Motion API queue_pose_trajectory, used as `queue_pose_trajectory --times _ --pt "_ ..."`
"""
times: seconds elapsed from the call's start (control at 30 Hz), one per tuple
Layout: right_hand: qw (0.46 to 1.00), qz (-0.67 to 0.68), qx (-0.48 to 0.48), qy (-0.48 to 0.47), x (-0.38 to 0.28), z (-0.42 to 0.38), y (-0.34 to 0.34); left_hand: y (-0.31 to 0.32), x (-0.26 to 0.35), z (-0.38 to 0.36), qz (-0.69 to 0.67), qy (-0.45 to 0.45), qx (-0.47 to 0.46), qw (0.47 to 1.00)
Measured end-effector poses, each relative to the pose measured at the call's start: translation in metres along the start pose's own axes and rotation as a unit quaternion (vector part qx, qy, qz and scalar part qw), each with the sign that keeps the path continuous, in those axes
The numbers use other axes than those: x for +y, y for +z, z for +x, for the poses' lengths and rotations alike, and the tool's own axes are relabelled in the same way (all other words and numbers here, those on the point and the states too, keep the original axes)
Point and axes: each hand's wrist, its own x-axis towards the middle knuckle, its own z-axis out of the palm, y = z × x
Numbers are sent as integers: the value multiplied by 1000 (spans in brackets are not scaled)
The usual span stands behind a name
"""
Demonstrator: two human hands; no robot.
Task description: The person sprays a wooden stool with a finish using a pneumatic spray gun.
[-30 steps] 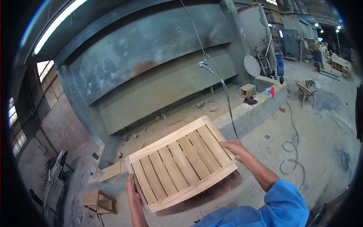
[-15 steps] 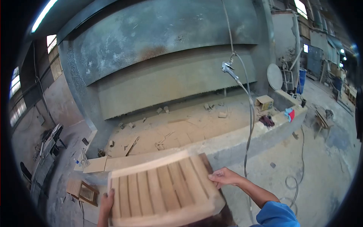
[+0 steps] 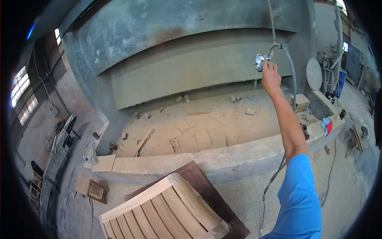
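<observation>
My right hand (image 3: pixel 271 77) reaches up at the end of an outstretched arm, its fingers closed around a metal spray gun (image 3: pixel 260 61). The gun hangs from a hook on a cable, with a grey hose (image 3: pixel 293 91) curving down beside it. Below me, a slatted wooden panel (image 3: pixel 159 207) with a pale curved frame lies tilted on a dark brown board (image 3: pixel 199 175). My left hand is out of view.
A low concrete wall (image 3: pixel 207 157) bounds a dusty basin with cups and scraps under a large metal hood (image 3: pixel 191 20). A small slatted stool (image 3: pixel 92 190) stands at left. A cardboard box (image 3: pixel 301 102) and coloured cloth (image 3: pixel 327 125) sit at right.
Both hands have let go of the slatted panel, which now lies lower on the dark board. My right hand has risen to the spray gun and taken hold of it.
</observation>
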Motion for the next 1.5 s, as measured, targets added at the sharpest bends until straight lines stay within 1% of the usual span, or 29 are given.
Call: queue_pose_trajectory --times 0.1,0.2,0.23,0.27,0.3,0.33,0.37,0.4,0.43,0.47,0.5,0.53,0.57,0.6,0.63,0.67,0.7,0.77,0.9,0.93,0.97,1.1,1.13,1.2,1.27,1.37,1.43,1.47,1.5 --pt "996 40 -73 25 -6 12 -17 1 3 -15 3 -25 10 1000" --pt "991 131 35 2 2 29 -31 0 -1 -16 -19 -45 -16 999" --pt "982 182 53 15 -1 36 -50 33 -78 30 -35 72 99 992" --pt "958 257 118 -49 8 47 -55 29 -73 24 -85 70 66 992" --pt "956 274 84 -65 12 56 -80 21 -55 14 -74 40 50 995" --pt "955 294 -12 32 20 63 -95 15 -39 3 -87 48 33 995" --pt "955 234 -172 56 8 53 -147 18 -33 2 -110 52 37 992" --pt "921 355 -161 6 30 51 -138 18 -36 9 -89 51 23 995" --pt "846 524 -76 -68 18 13 -137 19 -35 15 -98 52 -3 994" --pt "746 593 -275 -130 -7 -2 -213 19 -33 21 -87 54 1 995" --pt "666 564 -429 234 55 32 -180 18 -29 24 -76 52 -7 996" --pt "719 576 -384 -66 7 -52 -228 15 -16 21 -82 49 -26 995" --pt "735 560 -375 -76 8 -91 -235 12 -5 22 -91 51 -45 994" --pt "840 399 -364 56 39 -137 -218 16 -7 30 -91 79 -48 992" --pt "836 416 -357 34 41 -185 -225 20 -12 38 -94 111 -51 988" --pt "802 419 -418 77 38 -234 -247 26 -15 43 -65 145 -28 987" --pt "815 378 -412 155 53 -289 -248 29 -15 47 -35 182 -6 983" --pt "788 383 -436 206 43 -387 -277 28 -6 48 -107 250 -49 961" --pt "749 354 -447 338 -5 -530 -345 22 -2 57 -36 493 -26 869" --pt "753 366 -464 289 -10 -557 -356 25 -7 60 -30 490 -39 870" --pt "754 380 -479 239 -17 -577 -366 29 -9 64 5 524 -19 851" --pt "636 488 -547 242 -86 -603 -414 42 -11 83 3 587 0 810" --pt "617 502 -553 248 -104 -602 -421 19 9 40 49 461 -72 883" --pt "593 511 -569 252 -132 -607 -431 28 3 42 48 477 -36 877" --pt "572 571 -566 161 -152 -617 -434 31 -3 40 23 473 -36 880" --pt "556 612 -552 105 -173 -635 -429 28 0 25 1 443 -51 895" --pt "558 620 -536 125 -186 -646 -424 29 -4 28 9 434 -54 899" --pt "538 620 -538 190 -194 -645 -425 24 -6 26 9 429 -56 902" --pt "516 619 -536 252 -201 -643 -423 17 -7 18 20 478 -53 876"
